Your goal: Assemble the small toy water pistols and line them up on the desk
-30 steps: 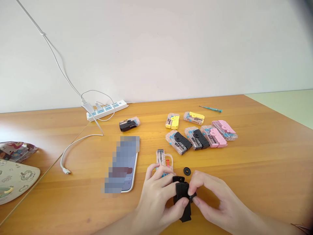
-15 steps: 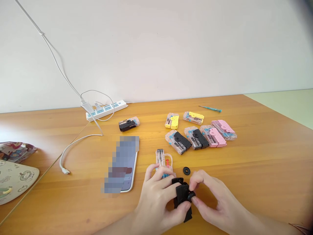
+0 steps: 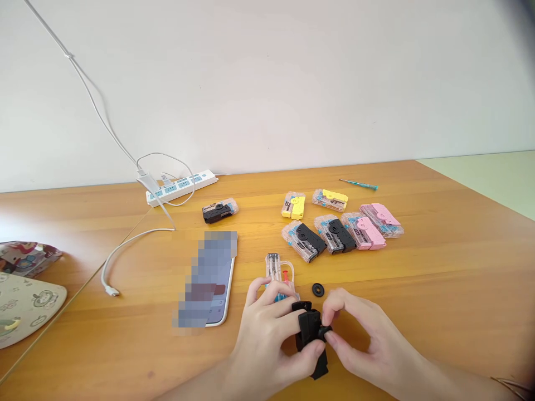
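Observation:
My left hand [image 3: 267, 334] is closed around a small black plastic part [image 3: 311, 337] just above the wooden table [image 3: 438, 278]. My right hand [image 3: 363, 340] pinches a small round black piece [image 3: 325, 332] against that part's right side. A clear plastic piece with a red insert [image 3: 279, 272] lies on the table just beyond my left fingers. A loose black disc [image 3: 318, 289] rests beside it, a short way from my right fingertips.
Several small toy-like units in clear cases, black [image 3: 304, 240], yellow [image 3: 293, 205] and pink [image 3: 370, 231], lie farther back. Another black one [image 3: 219, 210] lies apart. A phone [image 3: 211, 287], a white cable [image 3: 125, 250], a power strip [image 3: 181, 188] and a small screwdriver [image 3: 359, 184] also sit on the table.
My hands have shifted only slightly; the black part has turned a little in my left hand while my right fingers keep working the round piece.

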`<state>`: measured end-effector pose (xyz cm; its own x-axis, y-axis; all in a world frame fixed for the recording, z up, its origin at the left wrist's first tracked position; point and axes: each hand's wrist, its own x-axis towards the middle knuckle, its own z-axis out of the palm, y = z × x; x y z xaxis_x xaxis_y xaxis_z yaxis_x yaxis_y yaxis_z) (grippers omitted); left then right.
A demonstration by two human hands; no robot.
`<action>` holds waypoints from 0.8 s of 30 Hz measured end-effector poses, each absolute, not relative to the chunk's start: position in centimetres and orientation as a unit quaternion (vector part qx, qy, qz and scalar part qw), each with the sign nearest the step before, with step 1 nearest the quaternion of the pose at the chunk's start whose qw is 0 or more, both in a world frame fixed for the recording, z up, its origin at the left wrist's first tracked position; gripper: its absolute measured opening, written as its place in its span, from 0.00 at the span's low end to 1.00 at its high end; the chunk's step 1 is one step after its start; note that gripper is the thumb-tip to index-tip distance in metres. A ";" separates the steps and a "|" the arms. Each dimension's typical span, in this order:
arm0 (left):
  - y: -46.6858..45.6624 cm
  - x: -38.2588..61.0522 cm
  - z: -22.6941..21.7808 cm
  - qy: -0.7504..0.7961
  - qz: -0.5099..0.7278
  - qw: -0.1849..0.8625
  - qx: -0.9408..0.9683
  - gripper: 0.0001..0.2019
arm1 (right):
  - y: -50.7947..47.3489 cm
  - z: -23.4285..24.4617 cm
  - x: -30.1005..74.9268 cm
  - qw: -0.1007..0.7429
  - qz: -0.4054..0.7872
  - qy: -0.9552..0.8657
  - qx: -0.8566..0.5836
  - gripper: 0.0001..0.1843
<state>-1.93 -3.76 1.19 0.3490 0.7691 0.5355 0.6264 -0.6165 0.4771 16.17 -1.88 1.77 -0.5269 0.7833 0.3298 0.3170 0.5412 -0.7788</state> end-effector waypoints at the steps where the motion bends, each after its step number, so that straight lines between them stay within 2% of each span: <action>1: -3.8 -1.9 1.2 0.427 0.378 0.092 0.816 0.03 | -1.9 1.7 16.2 0.339 0.334 -0.810 -0.342 0.10; 10: -3.9 -1.5 1.1 0.429 0.380 0.076 0.816 0.05 | -2.1 2.1 16.1 0.282 0.221 -0.874 -0.328 0.07; 24: -3.8 -1.6 0.8 0.430 0.403 0.092 0.802 0.06 | -2.3 2.0 16.4 0.198 0.348 -0.850 -0.343 0.06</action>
<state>-1.61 -3.75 0.76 0.3043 0.7650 0.5676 0.6163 -0.6125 0.4951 16.37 -2.30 1.99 -0.6864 0.7206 0.0978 0.4451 0.5226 -0.7271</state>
